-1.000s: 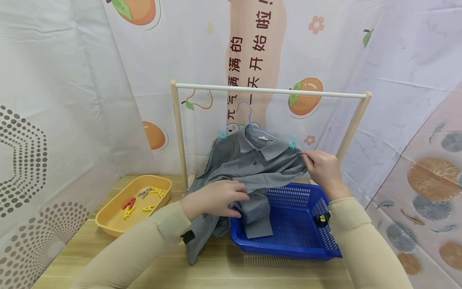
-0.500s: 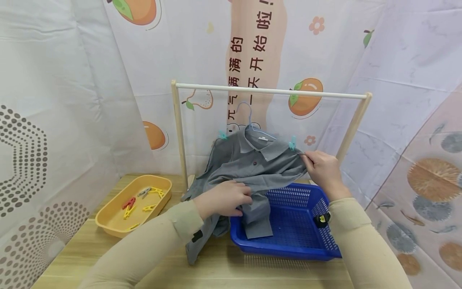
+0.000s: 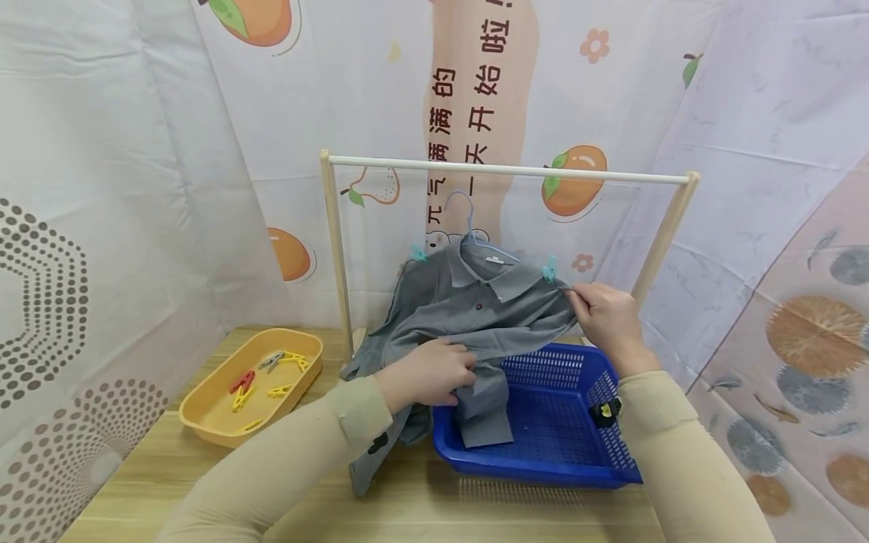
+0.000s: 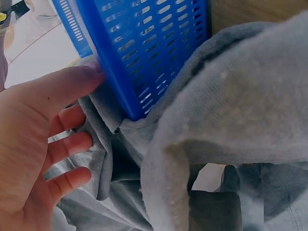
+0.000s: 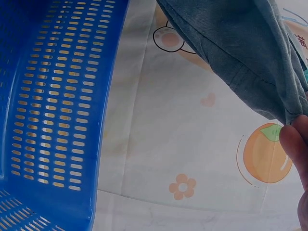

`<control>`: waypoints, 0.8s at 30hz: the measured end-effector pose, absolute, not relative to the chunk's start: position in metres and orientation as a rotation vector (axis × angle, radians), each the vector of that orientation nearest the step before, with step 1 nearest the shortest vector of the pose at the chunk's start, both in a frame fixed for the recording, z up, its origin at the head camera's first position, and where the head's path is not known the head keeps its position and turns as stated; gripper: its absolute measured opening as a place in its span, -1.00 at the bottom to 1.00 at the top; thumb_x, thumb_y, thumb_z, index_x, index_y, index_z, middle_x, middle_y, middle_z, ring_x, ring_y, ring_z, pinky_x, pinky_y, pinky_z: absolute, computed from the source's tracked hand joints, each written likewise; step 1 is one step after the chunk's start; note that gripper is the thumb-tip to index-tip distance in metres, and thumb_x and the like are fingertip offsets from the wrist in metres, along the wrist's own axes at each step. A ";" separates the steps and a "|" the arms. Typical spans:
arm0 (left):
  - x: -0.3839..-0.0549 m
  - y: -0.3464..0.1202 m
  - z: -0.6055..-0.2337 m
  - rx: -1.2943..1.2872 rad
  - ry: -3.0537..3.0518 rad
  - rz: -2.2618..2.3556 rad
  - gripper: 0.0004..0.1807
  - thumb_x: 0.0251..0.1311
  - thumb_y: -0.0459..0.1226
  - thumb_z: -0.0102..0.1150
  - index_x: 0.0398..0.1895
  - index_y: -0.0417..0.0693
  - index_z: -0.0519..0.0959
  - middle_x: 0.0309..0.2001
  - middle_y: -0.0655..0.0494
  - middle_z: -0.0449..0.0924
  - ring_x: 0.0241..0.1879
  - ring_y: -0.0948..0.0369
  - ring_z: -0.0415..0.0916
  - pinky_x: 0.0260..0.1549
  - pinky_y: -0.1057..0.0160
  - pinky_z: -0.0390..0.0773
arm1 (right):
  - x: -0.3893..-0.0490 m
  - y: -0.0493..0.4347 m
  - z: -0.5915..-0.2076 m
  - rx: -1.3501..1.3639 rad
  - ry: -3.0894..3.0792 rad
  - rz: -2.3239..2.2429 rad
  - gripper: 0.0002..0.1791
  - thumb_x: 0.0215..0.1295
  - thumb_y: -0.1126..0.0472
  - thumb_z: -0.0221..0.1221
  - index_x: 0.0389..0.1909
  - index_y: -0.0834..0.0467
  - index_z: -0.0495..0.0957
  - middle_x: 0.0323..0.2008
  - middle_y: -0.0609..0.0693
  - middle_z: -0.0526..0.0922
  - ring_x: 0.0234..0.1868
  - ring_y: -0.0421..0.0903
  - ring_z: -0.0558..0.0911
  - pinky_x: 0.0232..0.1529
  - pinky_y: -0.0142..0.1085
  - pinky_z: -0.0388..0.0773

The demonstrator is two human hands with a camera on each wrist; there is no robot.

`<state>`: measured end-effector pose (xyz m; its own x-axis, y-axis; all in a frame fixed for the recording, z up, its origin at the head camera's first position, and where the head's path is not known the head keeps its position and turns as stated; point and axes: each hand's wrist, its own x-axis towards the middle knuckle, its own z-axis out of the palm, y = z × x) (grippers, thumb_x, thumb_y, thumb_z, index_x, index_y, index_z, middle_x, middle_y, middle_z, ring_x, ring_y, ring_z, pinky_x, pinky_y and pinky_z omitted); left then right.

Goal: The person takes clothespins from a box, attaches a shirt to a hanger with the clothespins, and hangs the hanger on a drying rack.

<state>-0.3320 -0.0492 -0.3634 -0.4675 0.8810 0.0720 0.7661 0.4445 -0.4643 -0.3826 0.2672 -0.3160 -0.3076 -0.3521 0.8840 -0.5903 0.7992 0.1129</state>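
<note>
A grey collared shirt [image 3: 492, 317] is on a light-blue hanger [image 3: 470, 215], with teal clothespins [image 3: 551, 268] at its two shoulders. My right hand [image 3: 609, 320] pinches the cloth just outside the right-hand clothespin; thumb and fingertip meet on the fabric [image 5: 250, 57] in the right wrist view. My left hand [image 3: 431, 371] lies over the front of the shirt near its lower part. In the left wrist view its fingers [image 4: 70, 149] are loosely bent and spread, the thumb apart beside the blue basket [image 4: 113, 82]. Part of the shirt hangs into that basket.
A rack with a white bar [image 3: 509, 170] and wooden posts stands behind the shirt. A yellow tray [image 3: 204, 411] with several red, yellow and grey clothespins is at the left on the wooden table [image 3: 326, 520]. Printed curtains [image 3: 380, 90] surround the table.
My left hand has moved a little to the right across the shirt front, its sleeve uncovering more of the yellow tray. My right hand keeps its pinch in the same place.
</note>
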 end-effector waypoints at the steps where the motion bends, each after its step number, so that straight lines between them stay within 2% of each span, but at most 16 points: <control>1: -0.332 -0.049 -0.364 -1.411 -2.393 0.547 -0.71 0.12 0.06 0.50 -0.09 0.33 0.75 -0.06 0.28 0.58 -0.05 0.26 0.53 -0.08 0.24 0.55 | -0.382 0.267 -0.316 0.710 -1.926 0.280 -0.88 0.27 0.33 0.34 -0.45 0.26 0.66 -0.54 0.16 0.67 -0.56 0.12 0.62 -0.57 0.01 0.50; 8: -0.336 -0.047 -0.369 -1.406 -2.367 0.562 -0.83 0.24 -0.10 0.42 -0.11 0.36 0.77 -0.11 0.29 0.58 -0.09 0.26 0.53 -0.16 0.25 0.55 | -0.382 0.267 -0.314 0.706 -1.926 0.277 -0.86 0.26 0.33 0.35 -0.47 0.25 0.64 -0.55 0.16 0.67 -0.57 0.11 0.62 -0.57 0.00 0.49; 13: -0.336 -0.047 -0.368 -1.411 -2.325 0.547 -0.85 0.32 -0.19 0.34 -0.19 0.34 0.80 -0.17 0.30 0.61 -0.15 0.26 0.55 -0.23 0.26 0.55 | -0.380 0.267 -0.314 0.712 -1.932 0.281 -0.88 0.25 0.32 0.36 -0.45 0.25 0.67 -0.54 0.16 0.68 -0.56 0.11 0.63 -0.57 0.00 0.51; 24: -0.331 -0.058 -0.358 -1.438 -2.264 0.418 -0.86 0.27 -0.27 0.34 -0.32 0.24 0.79 -0.31 0.30 0.59 -0.28 0.27 0.57 -0.35 0.27 0.54 | -0.379 0.269 -0.315 0.720 -1.935 0.288 -0.91 0.24 0.34 0.37 -0.43 0.26 0.69 -0.53 0.16 0.69 -0.56 0.10 0.63 -0.56 -0.01 0.52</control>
<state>-0.3315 -0.0576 -0.3581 -0.3741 0.9078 0.1895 0.7803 0.4186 -0.4647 -0.3786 0.2693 -0.3150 -0.3139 -0.3579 0.8794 -0.5987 0.7935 0.1092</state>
